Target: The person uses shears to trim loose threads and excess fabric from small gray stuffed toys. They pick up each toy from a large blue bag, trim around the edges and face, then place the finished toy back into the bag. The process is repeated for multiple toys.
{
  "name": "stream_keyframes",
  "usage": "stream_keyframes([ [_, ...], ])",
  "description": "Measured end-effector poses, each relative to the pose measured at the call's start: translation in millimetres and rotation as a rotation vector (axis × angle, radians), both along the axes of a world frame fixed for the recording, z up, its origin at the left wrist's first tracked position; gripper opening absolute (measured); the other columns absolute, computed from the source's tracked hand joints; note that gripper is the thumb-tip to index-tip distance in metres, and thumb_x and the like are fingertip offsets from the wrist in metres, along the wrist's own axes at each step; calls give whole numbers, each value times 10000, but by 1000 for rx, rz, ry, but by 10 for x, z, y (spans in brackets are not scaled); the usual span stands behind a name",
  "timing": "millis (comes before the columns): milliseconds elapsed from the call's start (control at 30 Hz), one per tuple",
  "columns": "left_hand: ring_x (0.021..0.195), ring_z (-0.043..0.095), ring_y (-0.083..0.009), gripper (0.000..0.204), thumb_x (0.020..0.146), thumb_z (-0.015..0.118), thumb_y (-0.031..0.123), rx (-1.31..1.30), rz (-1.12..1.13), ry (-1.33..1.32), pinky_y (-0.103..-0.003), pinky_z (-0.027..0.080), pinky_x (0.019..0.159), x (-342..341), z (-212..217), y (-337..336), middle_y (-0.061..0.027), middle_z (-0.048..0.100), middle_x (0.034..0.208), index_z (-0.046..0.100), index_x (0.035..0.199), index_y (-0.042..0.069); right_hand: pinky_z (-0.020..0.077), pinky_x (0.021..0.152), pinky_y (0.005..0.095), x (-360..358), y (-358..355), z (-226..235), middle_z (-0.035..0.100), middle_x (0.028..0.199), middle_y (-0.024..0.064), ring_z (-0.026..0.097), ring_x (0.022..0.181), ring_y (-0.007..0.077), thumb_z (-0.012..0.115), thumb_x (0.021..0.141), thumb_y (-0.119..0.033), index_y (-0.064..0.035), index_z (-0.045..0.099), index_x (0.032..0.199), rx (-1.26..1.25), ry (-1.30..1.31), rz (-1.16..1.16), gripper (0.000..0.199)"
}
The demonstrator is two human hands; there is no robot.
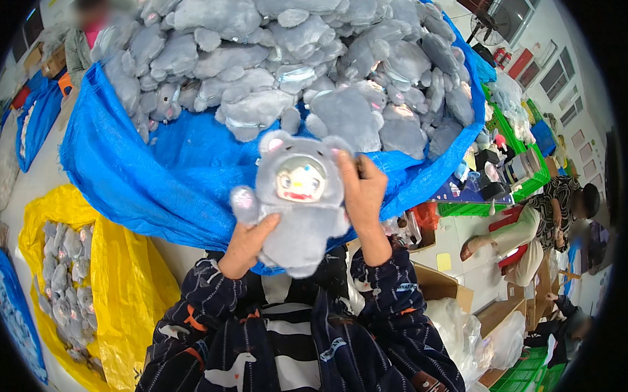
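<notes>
Between my two hands is a grey plush doll (pixel 298 231) with round bear ears, pink inner paws and a smooth painted face with red lips. My left hand (pixel 250 241) grips its body at the lower left, thumb lying across the front. At the upper right, my right hand (pixel 362 194) holds it beside the head and ear, its fingers partly behind the plush. Just beyond, a big blue sack (pixel 178 156) lies open with a heap of similar grey plush pieces (pixel 233 64) in it; most show their backs.
On the left stands a yellow sack (pixel 133 271) with smaller grey plush pieces (pixel 68 280) inside. Green crates (pixel 531 178) and a cluttered table are at the right. Cardboard boxes (pixel 441 285) and clear plastic bags (pixel 464 332) sit at lower right. Several other people are around.
</notes>
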State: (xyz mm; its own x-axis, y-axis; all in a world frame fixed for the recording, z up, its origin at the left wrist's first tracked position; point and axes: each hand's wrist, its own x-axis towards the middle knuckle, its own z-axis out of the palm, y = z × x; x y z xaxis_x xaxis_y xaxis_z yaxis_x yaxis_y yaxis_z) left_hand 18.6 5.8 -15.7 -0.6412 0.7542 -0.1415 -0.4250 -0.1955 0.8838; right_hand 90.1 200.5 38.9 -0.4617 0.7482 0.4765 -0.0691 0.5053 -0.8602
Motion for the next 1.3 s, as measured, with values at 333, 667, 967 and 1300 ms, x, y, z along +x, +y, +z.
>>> stream_keyframes([
  [333, 1126, 478, -175, 526, 890, 566, 150, 160, 24, -168, -312, 416, 931, -48, -81, 43, -99, 473, 1256, 324, 1334, 5, 387, 549, 224, 425, -269, -7, 542, 681, -8, 447, 618, 64, 656, 831, -200, 41, 611, 924, -240, -310, 294, 262],
  [667, 1060, 539, -199, 495, 772, 546, -54, 168, 21, -163, -324, 455, 888, 44, -139, 58, -104, 534, 1179, 419, 1250, -28, 376, 437, 248, 286, -106, -342, 564, 602, 54, 497, 481, 96, 616, 861, -215, -1, 613, 832, -231, -148, 91, 215],
  [967, 1101, 521, -219, 514, 783, 491, -49, 120, 26, -178, -347, 424, 932, -63, -155, 24, -128, 509, 1215, 377, 1283, -27, 285, 445, 201, 422, -71, -168, 490, 598, -53, 376, 509, 20, 618, 854, -240, -18, 618, 765, -452, -160, 271, 240],
  [1300, 964, 533, -276, 383, 713, 654, 30, -273, 405, 1535, -356, 425, 824, -78, 358, 107, -144, 545, 1091, 548, 1081, 11, 399, 571, 198, 225, -370, -402, 565, 734, -16, 445, 642, 32, 656, 829, -155, 24, 582, 902, -276, -168, 235, 207],
])
